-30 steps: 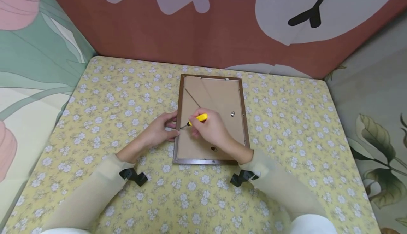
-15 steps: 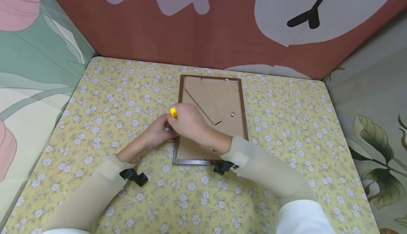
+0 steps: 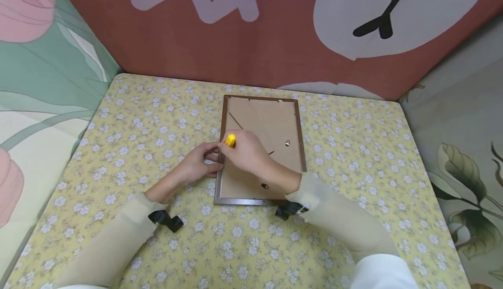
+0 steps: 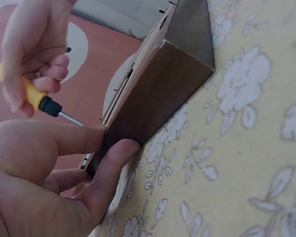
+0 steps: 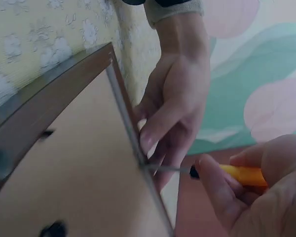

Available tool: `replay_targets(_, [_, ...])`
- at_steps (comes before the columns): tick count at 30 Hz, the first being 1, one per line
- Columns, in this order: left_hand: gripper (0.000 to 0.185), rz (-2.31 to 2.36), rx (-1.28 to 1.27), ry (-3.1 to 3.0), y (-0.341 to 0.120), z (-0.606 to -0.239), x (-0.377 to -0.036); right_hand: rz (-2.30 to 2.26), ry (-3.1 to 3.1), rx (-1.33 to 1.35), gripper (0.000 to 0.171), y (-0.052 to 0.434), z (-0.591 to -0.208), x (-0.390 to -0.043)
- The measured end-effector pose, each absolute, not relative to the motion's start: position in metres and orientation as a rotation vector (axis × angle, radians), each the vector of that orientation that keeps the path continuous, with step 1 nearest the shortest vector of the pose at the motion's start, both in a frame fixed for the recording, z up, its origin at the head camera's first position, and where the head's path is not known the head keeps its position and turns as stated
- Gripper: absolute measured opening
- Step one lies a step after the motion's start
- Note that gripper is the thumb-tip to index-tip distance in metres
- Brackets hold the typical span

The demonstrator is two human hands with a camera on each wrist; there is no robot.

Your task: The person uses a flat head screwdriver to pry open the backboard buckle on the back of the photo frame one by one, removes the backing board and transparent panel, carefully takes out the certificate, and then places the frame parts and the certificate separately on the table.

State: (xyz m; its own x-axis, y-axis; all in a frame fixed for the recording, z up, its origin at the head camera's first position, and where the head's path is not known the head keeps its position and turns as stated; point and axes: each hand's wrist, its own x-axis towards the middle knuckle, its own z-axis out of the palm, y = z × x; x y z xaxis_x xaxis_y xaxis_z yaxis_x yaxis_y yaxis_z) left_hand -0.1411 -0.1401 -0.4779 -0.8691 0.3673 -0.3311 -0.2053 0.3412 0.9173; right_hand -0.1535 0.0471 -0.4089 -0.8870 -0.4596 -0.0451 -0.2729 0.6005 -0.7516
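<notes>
Frame (image 3: 261, 149) lies face-down on table (image 3: 353, 158). Left hand (image 3: 196, 163) pinches its left rail; right hand (image 3: 247, 154) grips screwdriver (image 4: 37, 98), tip at that rail. Risk: tip slips, jabs left fingers (image 5: 155, 133).

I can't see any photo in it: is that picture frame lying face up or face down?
Face down. The picture frame lies flat on the tablecloth with its plain brown backing board and small metal hangers upward.
</notes>
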Motion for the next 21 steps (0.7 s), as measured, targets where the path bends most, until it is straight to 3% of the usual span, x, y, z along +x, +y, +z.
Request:
replay_targets(6, [0.079,1.567,0.113,2.107,-0.140,-0.478,-0.139,-1.412,2.308,-0.441,0.014,0.077,-0.420,-0.160])
replay_targets(16, [0.080,1.596,0.148,2.084,-0.141,-0.481,-0.138,-1.768,1.987,-0.446,0.043,0.128,-0.419,-0.153])
replay_targets(21, [0.081,1.607,0.156,2.085,-0.141,-0.481,-0.139,-1.843,1.964,-0.482,0.029,0.155,-0.416,-0.145])
